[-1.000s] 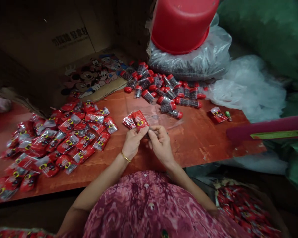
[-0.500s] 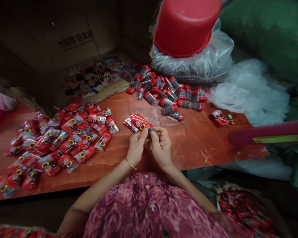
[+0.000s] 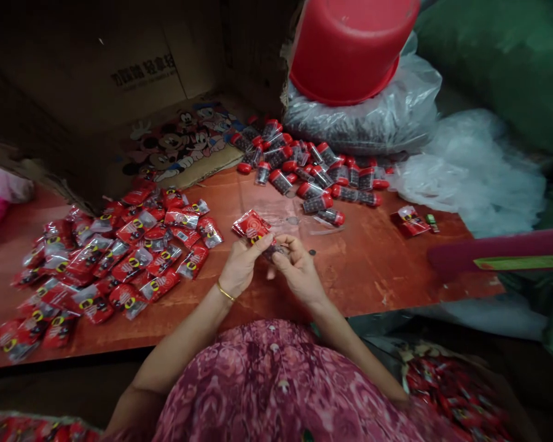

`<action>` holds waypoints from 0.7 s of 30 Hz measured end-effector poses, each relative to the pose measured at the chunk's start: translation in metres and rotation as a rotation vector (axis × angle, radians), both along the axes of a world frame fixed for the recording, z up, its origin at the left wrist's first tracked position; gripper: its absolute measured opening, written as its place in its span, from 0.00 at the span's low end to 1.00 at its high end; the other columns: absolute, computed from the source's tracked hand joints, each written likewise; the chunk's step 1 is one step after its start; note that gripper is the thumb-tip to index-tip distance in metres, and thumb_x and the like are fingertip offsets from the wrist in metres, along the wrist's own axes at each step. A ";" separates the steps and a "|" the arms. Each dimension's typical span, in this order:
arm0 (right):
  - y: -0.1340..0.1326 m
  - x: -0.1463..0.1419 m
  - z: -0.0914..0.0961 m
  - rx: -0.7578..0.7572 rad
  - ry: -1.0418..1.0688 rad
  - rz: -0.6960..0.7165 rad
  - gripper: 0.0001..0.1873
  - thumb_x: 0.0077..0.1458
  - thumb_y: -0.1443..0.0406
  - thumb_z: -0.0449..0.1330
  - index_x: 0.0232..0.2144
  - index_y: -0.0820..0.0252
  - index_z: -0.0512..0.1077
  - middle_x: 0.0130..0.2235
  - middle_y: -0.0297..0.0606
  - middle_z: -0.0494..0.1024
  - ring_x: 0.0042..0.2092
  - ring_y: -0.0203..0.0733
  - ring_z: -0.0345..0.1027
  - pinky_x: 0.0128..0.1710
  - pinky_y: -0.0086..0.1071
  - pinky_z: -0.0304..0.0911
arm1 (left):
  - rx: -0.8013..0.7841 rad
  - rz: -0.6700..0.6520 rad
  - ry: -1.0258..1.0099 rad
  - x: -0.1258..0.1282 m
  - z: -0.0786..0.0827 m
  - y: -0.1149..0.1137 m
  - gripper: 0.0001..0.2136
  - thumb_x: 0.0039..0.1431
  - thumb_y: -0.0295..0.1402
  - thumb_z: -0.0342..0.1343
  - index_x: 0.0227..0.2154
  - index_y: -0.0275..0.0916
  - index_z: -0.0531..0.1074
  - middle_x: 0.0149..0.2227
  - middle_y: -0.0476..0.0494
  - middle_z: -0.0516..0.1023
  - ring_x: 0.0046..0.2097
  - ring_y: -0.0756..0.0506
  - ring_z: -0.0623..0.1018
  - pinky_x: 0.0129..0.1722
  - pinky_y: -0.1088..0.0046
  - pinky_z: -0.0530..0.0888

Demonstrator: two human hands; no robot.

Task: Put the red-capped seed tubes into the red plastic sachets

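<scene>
The left hand's (image 3: 238,269) grip clasps a glossy red printed plastic packet (image 3: 249,223) over the flat reddish-orange counter (image 3: 359,273), its near end hidden by fingers. The right hand (image 3: 300,275) meets that end with bent fingers; what its grip holds cannot be told. A red plastic tub (image 3: 350,52) is cropped above.

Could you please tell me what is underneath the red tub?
The red tub sits on a clear plastic bag with dark contents, too blurred to identify. Whatever the tub's walls enclose is hidden, as is the part of the bag directly beneath it.
</scene>
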State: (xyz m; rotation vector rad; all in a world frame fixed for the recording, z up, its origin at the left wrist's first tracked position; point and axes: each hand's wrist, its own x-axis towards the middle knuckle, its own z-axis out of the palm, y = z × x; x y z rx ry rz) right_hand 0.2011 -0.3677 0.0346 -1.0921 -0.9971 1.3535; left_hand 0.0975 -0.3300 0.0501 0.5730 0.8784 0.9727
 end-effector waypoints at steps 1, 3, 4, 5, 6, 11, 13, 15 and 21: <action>0.000 0.001 0.001 -0.011 0.003 0.011 0.17 0.48 0.54 0.59 0.37 0.56 0.62 0.27 0.28 0.71 0.20 0.30 0.66 0.22 0.27 0.63 | -0.032 0.027 -0.007 0.000 0.000 0.001 0.16 0.37 0.41 0.65 0.25 0.33 0.73 0.24 0.48 0.74 0.23 0.51 0.70 0.17 0.78 0.65; -0.002 0.002 0.002 -0.029 -0.044 -0.008 0.17 0.48 0.54 0.58 0.37 0.57 0.63 0.27 0.30 0.73 0.23 0.32 0.69 0.26 0.29 0.65 | -0.079 0.095 -0.023 0.001 -0.001 0.002 0.17 0.36 0.41 0.65 0.27 0.33 0.73 0.25 0.47 0.75 0.25 0.52 0.71 0.19 0.78 0.65; -0.003 0.003 0.001 -0.038 -0.076 -0.027 0.15 0.49 0.55 0.58 0.36 0.58 0.64 0.26 0.30 0.74 0.23 0.33 0.69 0.27 0.29 0.65 | -0.090 0.107 -0.038 0.003 -0.003 0.001 0.17 0.36 0.42 0.65 0.26 0.33 0.73 0.24 0.48 0.74 0.25 0.52 0.71 0.20 0.79 0.65; -0.004 0.004 0.000 -0.045 -0.101 -0.048 0.14 0.49 0.56 0.58 0.35 0.58 0.64 0.24 0.30 0.74 0.22 0.33 0.69 0.26 0.29 0.65 | -0.094 0.109 -0.055 0.005 -0.006 -0.001 0.17 0.37 0.42 0.65 0.26 0.34 0.73 0.23 0.49 0.73 0.24 0.53 0.70 0.19 0.79 0.64; -0.004 0.005 -0.001 -0.050 -0.111 -0.063 0.13 0.49 0.56 0.58 0.33 0.58 0.65 0.22 0.29 0.73 0.21 0.33 0.68 0.25 0.29 0.65 | -0.100 0.100 -0.074 0.007 -0.008 -0.004 0.17 0.37 0.42 0.65 0.25 0.34 0.72 0.21 0.51 0.72 0.22 0.54 0.68 0.18 0.80 0.62; 0.006 -0.001 -0.015 -0.014 -0.171 -0.121 0.14 0.42 0.58 0.63 0.23 0.57 0.62 0.18 0.25 0.68 0.17 0.30 0.61 0.18 0.26 0.59 | -0.181 0.056 -0.172 0.008 -0.016 -0.016 0.17 0.35 0.43 0.66 0.24 0.35 0.72 0.20 0.52 0.71 0.22 0.54 0.68 0.20 0.79 0.63; 0.012 -0.008 -0.020 0.058 -0.266 -0.132 0.16 0.42 0.57 0.64 0.21 0.57 0.62 0.17 0.25 0.65 0.18 0.30 0.58 0.18 0.25 0.56 | -0.205 0.046 -0.170 0.000 -0.013 -0.015 0.18 0.33 0.43 0.66 0.24 0.35 0.72 0.23 0.50 0.74 0.26 0.52 0.72 0.26 0.77 0.67; 0.019 -0.012 -0.021 0.166 -0.397 -0.089 0.14 0.44 0.55 0.62 0.21 0.57 0.64 0.19 0.27 0.66 0.20 0.30 0.57 0.20 0.26 0.57 | -0.197 0.051 -0.109 -0.015 -0.006 -0.010 0.18 0.32 0.43 0.67 0.24 0.36 0.71 0.24 0.48 0.76 0.28 0.51 0.74 0.30 0.76 0.69; 0.050 0.032 -0.013 0.330 -1.159 -0.238 0.15 0.53 0.54 0.54 0.34 0.60 0.71 0.34 0.44 0.75 0.37 0.44 0.65 0.39 0.36 0.59 | -0.030 0.403 0.452 -0.094 0.012 0.031 0.17 0.41 0.45 0.61 0.23 0.36 0.67 0.18 0.50 0.74 0.23 0.49 0.74 0.31 0.70 0.71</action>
